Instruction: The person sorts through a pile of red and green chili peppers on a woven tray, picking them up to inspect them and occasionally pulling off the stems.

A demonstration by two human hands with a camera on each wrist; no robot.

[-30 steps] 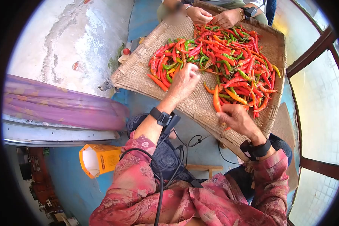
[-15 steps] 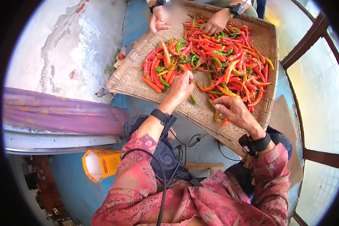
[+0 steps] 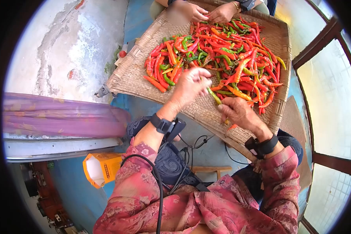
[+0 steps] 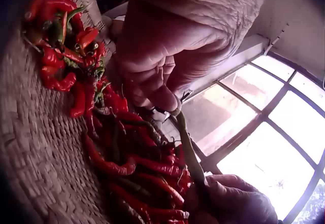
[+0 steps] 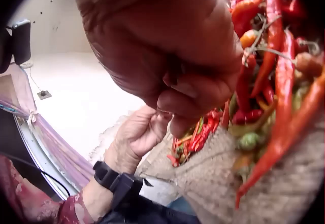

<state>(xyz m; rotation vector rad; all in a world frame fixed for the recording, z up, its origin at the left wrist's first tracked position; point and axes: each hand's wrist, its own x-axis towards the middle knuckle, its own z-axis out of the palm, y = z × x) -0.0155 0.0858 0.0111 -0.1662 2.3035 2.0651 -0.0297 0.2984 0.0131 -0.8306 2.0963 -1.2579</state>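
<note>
A green chili pepper (image 3: 213, 96) spans the gap between the two hands above the woven tray (image 3: 201, 111). The right hand (image 3: 240, 113) grips its lower end. At its upper end, the left hand (image 3: 191, 86) pinches the tip between thumb and finger, as the left wrist view shows the pepper (image 4: 189, 148) stretched from one hand to the other. Just beyond the hands lies a large heap of mostly red chili peppers (image 3: 238, 54). A smaller pile of red and green peppers (image 3: 160, 70) sits to the left of it.
Across the tray, another person's hands (image 3: 221, 13) are at the far edge of the heap. An orange box (image 3: 105, 168) stands on the floor at left. A black cable (image 3: 158, 183) crosses the left sleeve. Windows (image 3: 331, 97) line the right side.
An orange pepper has left the right hand, which now holds a green one. From the smaller pile, the left hand has come right to the green pepper. The other person's hands have come together again.
</note>
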